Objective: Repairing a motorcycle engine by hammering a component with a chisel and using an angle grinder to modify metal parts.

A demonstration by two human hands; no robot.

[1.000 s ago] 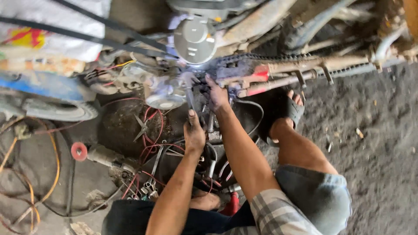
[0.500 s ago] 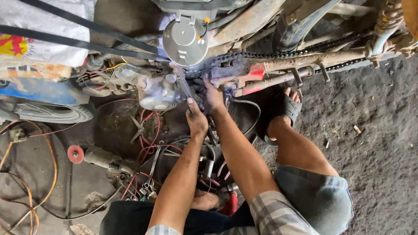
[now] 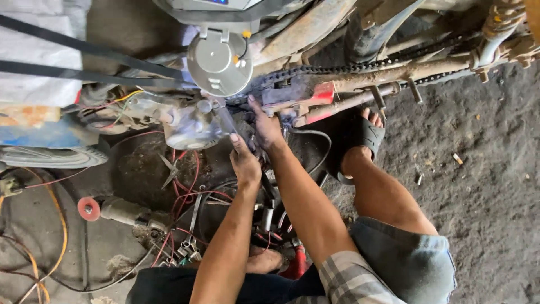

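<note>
I am squatting beside a motorcycle. My left hand (image 3: 244,162) is closed around a slim metal tool (image 3: 227,120) that points up at the grey engine case (image 3: 191,126). My right hand (image 3: 267,126) reaches just right of it. It presses into the dark gap under the drive chain (image 3: 337,68), one finger stretched toward the engine. Its other fingers are hidden. A round silver cover (image 3: 219,61) hangs right above both hands.
A rusty frame tube with a red-painted end (image 3: 320,93) runs right from the hands. Red wires and loose wrenches (image 3: 191,225) lie on the dirty floor, with a cylinder with a red disc (image 3: 90,208) left. My sandalled foot (image 3: 363,138) stands right.
Both hands stay at the same spot by the engine, with only small shifts of the fingers. The view has drifted slightly, so the motorcycle sits a little differently in the frame.
</note>
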